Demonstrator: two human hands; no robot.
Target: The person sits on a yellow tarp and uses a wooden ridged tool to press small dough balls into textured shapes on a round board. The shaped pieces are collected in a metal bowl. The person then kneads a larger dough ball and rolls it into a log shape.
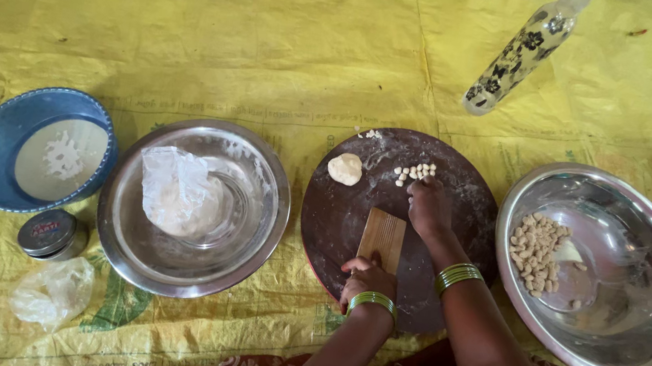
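Observation:
A round dark wooden board (347, 212) lies on the yellow sheet in front of me. On it rests a small ridged wooden paddle (383, 236); my left hand (368, 282) grips its near end. My right hand (427, 207) is pressed down on the board beside the paddle, fingers closed, just below a cluster of tiny dough pieces (415, 171). A small ball of dough (345, 169) sits at the board's upper left. Whether the right hand pinches a piece is hidden.
A steel bowl (630, 340) at right holds several shaped dough bits (537, 250). A steel bowl (183, 274) at left holds plastic-wrapped dough (178, 191). Further left are a blue bowl (2, 135), a small tin (50, 233) and crumpled plastic (54, 291). A patterned bottle (520, 53) lies beyond.

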